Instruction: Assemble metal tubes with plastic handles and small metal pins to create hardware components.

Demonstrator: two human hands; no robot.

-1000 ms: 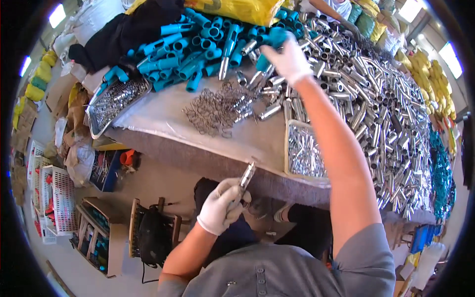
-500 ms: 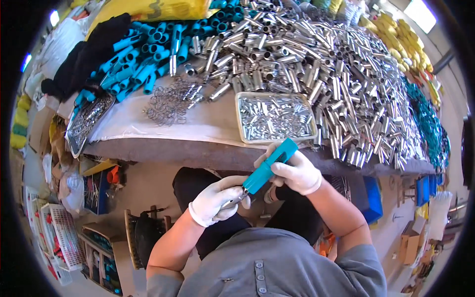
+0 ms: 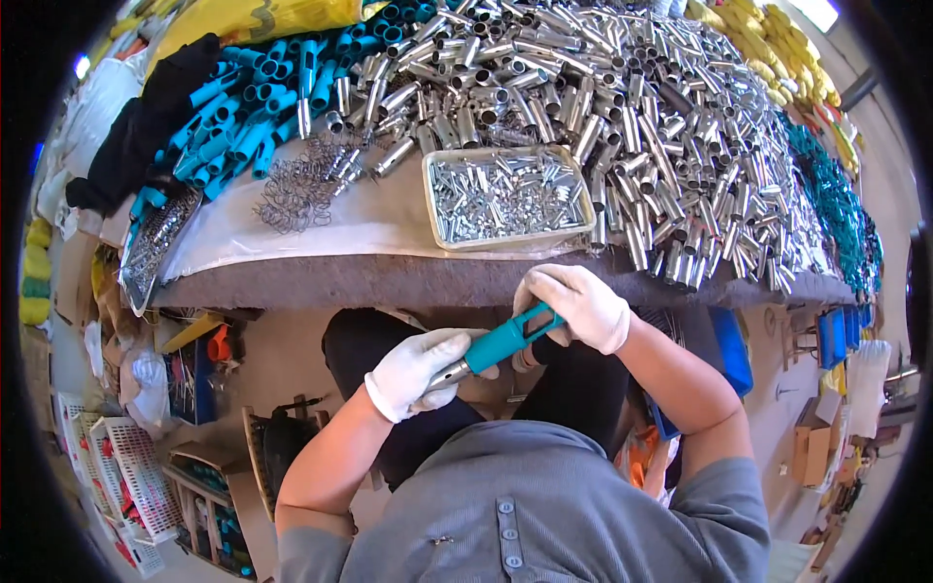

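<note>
A teal slotted tube (image 3: 494,348) is held aslant above my lap, in front of the table's near edge. My white-gloved left hand (image 3: 410,375) is closed round its lower end, where a shiny metal tube (image 3: 449,375) joins it in line. My right hand (image 3: 581,305), gloved too, has its fingers closed about the upper, slotted end. The right fingertips are partly hidden behind the teal tube. Beyond the hands, a pale rectangular tray (image 3: 432,206) of small metal parts sits on the table.
A big heap of metal tubes (image 3: 671,165) covers the table's middle and right. Teal tubes (image 3: 233,126) are piled at left, near loose wire springs (image 3: 296,189) and a second tray of small parts (image 3: 160,238). Blue bins (image 3: 729,350) and white crates (image 3: 141,476) stand below.
The metal tube now sits in line with the teal tube's lower end. The teal tube lies flatter, and my right hand has shifted to its far end. The view has moved slightly.
</note>
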